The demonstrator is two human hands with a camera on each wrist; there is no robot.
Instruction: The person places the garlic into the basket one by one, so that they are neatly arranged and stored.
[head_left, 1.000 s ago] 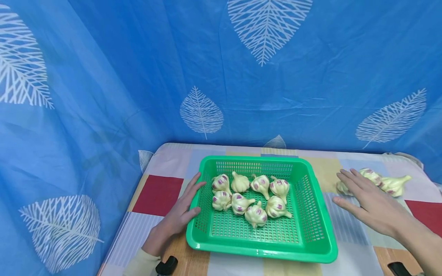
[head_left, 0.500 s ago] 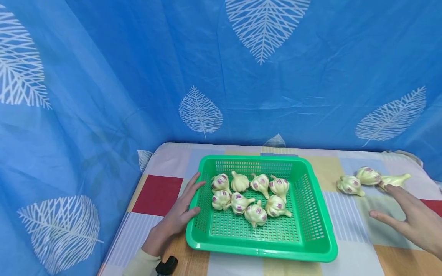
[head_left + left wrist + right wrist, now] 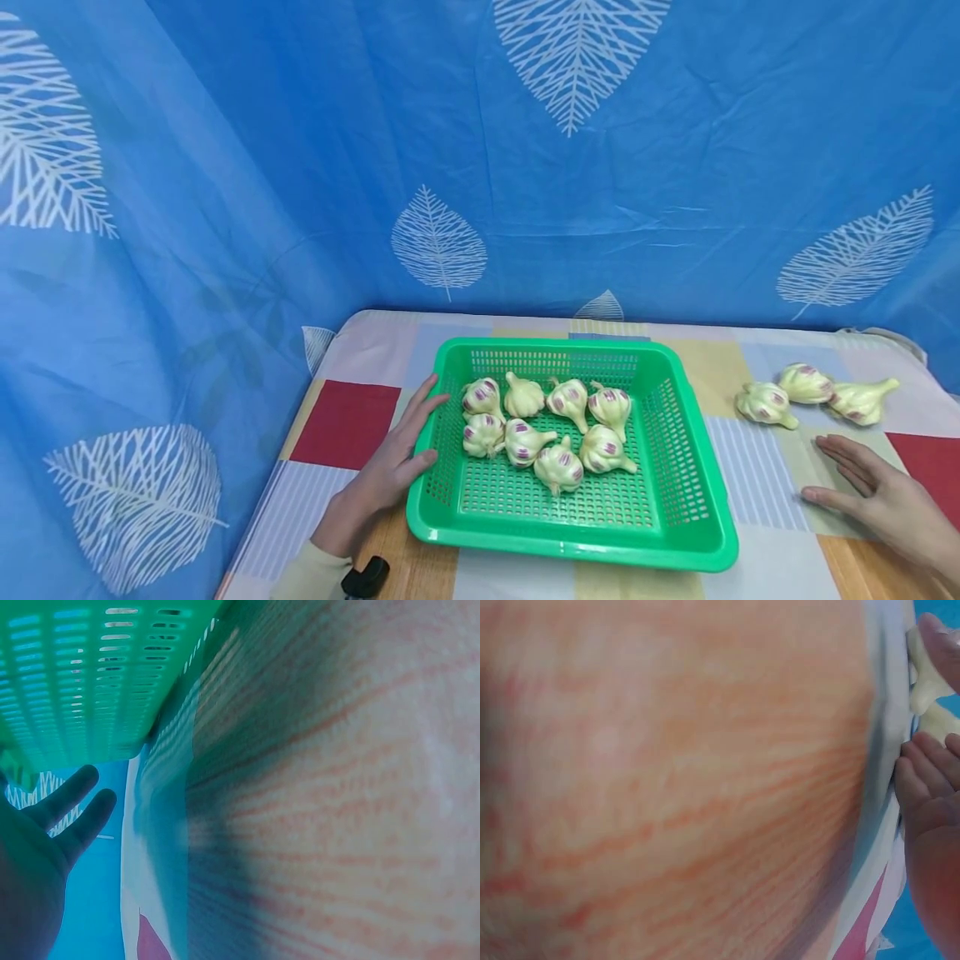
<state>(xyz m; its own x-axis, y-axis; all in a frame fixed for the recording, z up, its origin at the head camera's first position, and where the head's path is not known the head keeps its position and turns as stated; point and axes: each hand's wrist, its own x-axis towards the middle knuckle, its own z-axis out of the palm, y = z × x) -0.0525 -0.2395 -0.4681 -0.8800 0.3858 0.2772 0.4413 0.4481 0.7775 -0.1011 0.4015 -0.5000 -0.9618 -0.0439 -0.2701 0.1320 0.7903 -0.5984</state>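
A green plastic basket (image 3: 570, 552) sits in the middle of the table, holding several garlic bulbs (image 3: 558, 467) with purple streaks. Along its left rim lies my left hand (image 3: 386, 471), fingers extended and thumb at the edge; in the left wrist view the hand (image 3: 34, 855) is beside the slotted basket wall (image 3: 82, 682). On the right, my right hand (image 3: 885, 504) is low over the cloth with relaxed fingers, holding nothing. Just beyond it lie three more bulbs: a left one (image 3: 765, 405), a middle one (image 3: 806, 383) and a right one (image 3: 862, 402).
A patchwork-patterned tablecloth (image 3: 345, 425) covers the table. Blue curtains (image 3: 675, 167) with white leaf prints hang behind and to the left. A black strap piece (image 3: 366, 577) shows at the left wrist.
My right hand has drawn back from over the three loose bulbs toward the near right, uncovering them, then shifted slightly left. The left hand, basket and bulbs stay in place.
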